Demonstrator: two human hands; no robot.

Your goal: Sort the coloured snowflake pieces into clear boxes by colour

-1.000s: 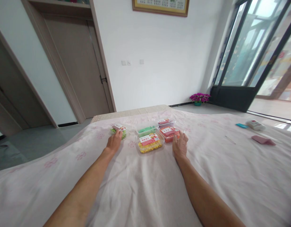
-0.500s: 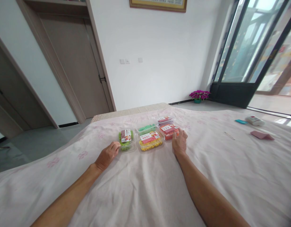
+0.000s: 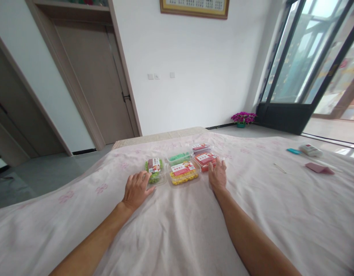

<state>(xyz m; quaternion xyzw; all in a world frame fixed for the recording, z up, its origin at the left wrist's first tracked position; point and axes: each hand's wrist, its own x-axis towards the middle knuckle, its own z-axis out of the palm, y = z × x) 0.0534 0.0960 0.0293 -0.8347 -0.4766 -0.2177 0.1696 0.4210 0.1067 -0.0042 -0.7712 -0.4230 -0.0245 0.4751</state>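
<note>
Several clear plastic boxes with printed labels stand close together on the bedsheet. My left hand [image 3: 138, 188] lies at the near left edge of the box with green pieces [image 3: 154, 168], fingers spread and thumb out. In the middle is the box with yellow pieces [image 3: 184, 174]. Behind it sits a box with mint-green pieces [image 3: 178, 156]. My right hand [image 3: 218, 174] rests against the near right side of the box with red-orange pieces [image 3: 204, 159], its fingers apart. Another labelled box [image 3: 200, 147] is at the back, its contents hard to make out.
On the right of the sheet [image 3: 251, 191] lie a pink folded item [image 3: 319, 168], a white packet [image 3: 310, 150], a light-blue item [image 3: 293, 151] and a thin stick-like piece [image 3: 279, 167]. Purple flowers in a pot [image 3: 242, 119] stand on the floor by the wall.
My left hand has opened from a closed pose and shifted slightly right, over the near edge of the green box. My right hand's fingers have loosened and spread. The boxes hold their arrangement.
</note>
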